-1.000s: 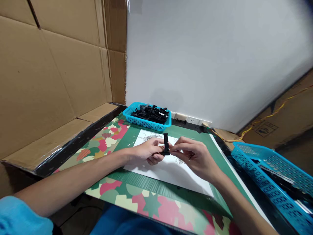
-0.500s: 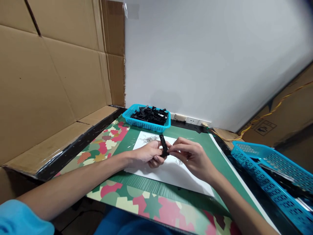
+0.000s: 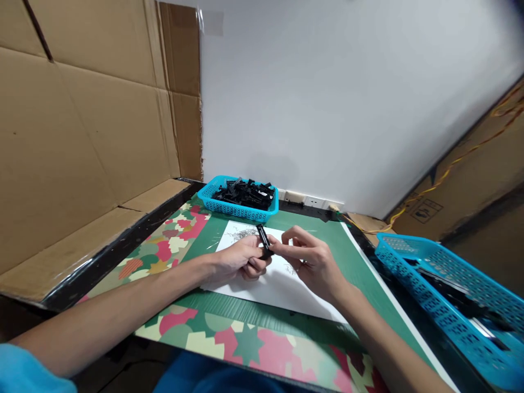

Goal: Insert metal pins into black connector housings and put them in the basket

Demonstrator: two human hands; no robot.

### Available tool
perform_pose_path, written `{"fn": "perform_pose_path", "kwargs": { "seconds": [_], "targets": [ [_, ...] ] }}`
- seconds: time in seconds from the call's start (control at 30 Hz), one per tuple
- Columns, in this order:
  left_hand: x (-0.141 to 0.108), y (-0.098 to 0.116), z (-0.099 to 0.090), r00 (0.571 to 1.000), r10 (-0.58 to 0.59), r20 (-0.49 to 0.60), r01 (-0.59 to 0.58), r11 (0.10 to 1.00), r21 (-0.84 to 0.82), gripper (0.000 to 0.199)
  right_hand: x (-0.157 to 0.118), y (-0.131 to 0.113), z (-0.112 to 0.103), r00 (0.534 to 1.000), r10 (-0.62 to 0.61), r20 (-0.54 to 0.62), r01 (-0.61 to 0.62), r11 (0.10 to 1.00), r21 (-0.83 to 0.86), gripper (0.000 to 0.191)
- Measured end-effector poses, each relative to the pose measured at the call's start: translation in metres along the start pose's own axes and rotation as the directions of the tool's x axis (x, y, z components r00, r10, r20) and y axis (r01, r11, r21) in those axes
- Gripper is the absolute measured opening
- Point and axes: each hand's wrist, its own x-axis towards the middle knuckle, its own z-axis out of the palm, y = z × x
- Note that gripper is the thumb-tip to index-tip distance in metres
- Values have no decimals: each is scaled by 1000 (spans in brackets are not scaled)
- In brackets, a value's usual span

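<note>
Presently, at the centre of the frame, the left hand (image 3: 248, 259) holds a tilted black piece (image 3: 264, 239) above the white sheet (image 3: 245, 288). Beside it, the right hand (image 3: 315, 262) has fingertips at the piece's lower end; whether they pinch something, I cannot tell. Probably this step is fine adjusting, which next calls for steady left grip.

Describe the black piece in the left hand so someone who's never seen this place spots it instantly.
On the green board lies a white sheet. Over it, the left hand holds a slim black piece, its top tilted toward picture left, the right hand at its lower end. Unlike the black parts heaped in the blue basket by the wall, it is held up alone.
</note>
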Motion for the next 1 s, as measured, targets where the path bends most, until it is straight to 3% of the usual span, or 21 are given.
{"fn": "perform_pose_path", "kwargs": {
  "seconds": [0.5,0.73,0.9,1.0],
  "targets": [
    [2,-3,5,997,-44,63,47,998,-50,35,5,-9,-12,985,80,156,-80,997,-11,39],
    [-5,3,7,972,-163,167,175,983,-58,25,-1,2,-11,992,-34,122,69,952,-298,49],
    [-7,3,5,926,-279,253,298,954,-37,22,-2,1,-12,981,-163,101,188,919,-347,40],
    [-6,1,3,922,-294,253,312,950,-33,30,-1,-2,-14,969,-228,93,246,892,-379,35]
  ]
}}
